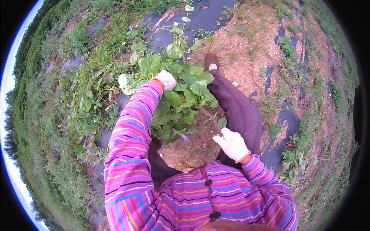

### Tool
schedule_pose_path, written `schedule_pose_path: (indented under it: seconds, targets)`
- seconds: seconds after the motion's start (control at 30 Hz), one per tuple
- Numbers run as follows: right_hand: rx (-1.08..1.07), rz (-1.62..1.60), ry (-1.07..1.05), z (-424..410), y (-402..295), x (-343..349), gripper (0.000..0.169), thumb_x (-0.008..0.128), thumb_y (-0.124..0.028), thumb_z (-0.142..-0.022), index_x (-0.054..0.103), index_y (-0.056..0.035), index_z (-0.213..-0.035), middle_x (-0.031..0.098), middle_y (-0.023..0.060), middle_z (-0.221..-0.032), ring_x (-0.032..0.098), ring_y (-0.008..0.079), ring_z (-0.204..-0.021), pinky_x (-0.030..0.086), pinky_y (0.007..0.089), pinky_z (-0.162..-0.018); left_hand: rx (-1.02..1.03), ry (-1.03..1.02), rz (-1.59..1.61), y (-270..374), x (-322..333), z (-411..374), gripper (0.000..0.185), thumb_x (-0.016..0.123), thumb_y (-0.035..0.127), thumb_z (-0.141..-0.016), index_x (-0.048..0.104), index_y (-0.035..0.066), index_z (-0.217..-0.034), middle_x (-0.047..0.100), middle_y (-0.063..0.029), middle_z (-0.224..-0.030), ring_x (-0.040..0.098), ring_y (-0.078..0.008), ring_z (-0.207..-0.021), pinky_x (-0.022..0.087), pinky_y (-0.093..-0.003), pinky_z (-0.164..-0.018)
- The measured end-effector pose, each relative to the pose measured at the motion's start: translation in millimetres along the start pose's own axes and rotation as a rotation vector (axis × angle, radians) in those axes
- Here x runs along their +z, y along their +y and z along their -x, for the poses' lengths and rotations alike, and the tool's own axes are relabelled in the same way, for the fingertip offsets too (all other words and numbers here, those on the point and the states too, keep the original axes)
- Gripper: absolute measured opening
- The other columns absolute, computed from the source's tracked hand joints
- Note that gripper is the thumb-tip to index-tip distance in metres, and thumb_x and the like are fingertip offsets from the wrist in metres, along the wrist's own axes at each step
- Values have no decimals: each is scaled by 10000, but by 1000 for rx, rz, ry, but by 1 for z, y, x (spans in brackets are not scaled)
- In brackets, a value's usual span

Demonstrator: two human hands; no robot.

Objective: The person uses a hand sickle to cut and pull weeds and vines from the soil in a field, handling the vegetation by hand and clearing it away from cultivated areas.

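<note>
My left hand point(167, 80), in a white knit glove, is closed in a bunch of broad-leaved vines point(189, 96); its fingertips are hidden by leaves. The bunch spreads between my legs, with a pale purple morning-glory flower point(185, 138) at its lower edge. On the right, my gloved right hand point(232, 144) grips a sickle point(211, 118) with a dark, curved blade. The blade points up and left, and its tip reaches the edge of the leaves. Most of the sickle's handle is covered by my hand.
Black plastic mulch film point(193, 17) lies ahead, with vines trailing over it. Reddish bare soil point(242, 49) runs to the right, beside torn film point(284, 121) and weeds. Dense weeds point(92, 86) grow on the left. My brown shoe point(211, 59) stands beyond the vines.
</note>
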State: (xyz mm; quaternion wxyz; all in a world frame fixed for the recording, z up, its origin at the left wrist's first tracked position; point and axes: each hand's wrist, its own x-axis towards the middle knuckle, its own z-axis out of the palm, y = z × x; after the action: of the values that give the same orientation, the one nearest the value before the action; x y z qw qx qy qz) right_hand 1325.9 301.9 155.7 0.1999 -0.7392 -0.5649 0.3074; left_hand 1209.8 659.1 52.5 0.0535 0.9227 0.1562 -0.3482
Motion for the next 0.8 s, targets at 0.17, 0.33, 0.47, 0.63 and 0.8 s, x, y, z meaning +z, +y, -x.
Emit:
schedule_pose_path:
  seconds: [0.17, 0.33, 0.47, 0.63, 0.8]
  targets:
    - [243, -487, 323, 6, -12, -43, 184, 620, -225, -885, 537, -62, -873, 500, 53, -557, 497, 202, -423, 391, 345, -427, 110, -387, -202, 19, 17, 94, 322, 587, 279, -757, 705, 60, -961, 665, -198, -979, 646, -312, -923, 493, -421, -833]
    - [360, -885, 500, 16, -14, -85, 142, 595, -211, -911, 510, -111, -856, 427, -50, -562, 375, 33, -416, 297, 205, -373, -398, -337, -32, 1, 80, 191, 404, 669, 331, -668, 710, 6, -905, 686, -180, -904, 667, -316, -851, 521, -428, -764]
    - [314, -906, 373, 14, -32, -69, 161, 605, -210, -909, 503, -109, -836, 428, -52, -556, 384, 35, -414, 298, 207, -367, -709, -402, 200, -17, 91, 309, 462, 695, 380, -675, 709, 14, -956, 690, -168, -978, 673, -300, -909, 531, -399, -775]
    - [193, -807, 228, -15, -60, -45, 169, 592, -238, -915, 511, -107, -847, 424, -54, -565, 374, 40, -419, 298, 211, -379, -1177, -334, 226, 1, 171, 467, 361, 606, 270, -758, 696, 33, -1015, 667, -176, -1066, 647, -307, -1004, 513, -398, -848]
    - [94, -715, 129, -55, -89, -26, 220, 615, -268, -894, 541, -68, -841, 485, -10, -571, 453, 71, -449, 366, 250, -412, -1337, -225, 257, 71, 192, 536, 306, 608, 250, -758, 686, 98, -1012, 675, -176, -1014, 650, -322, -971, 514, -413, -836]
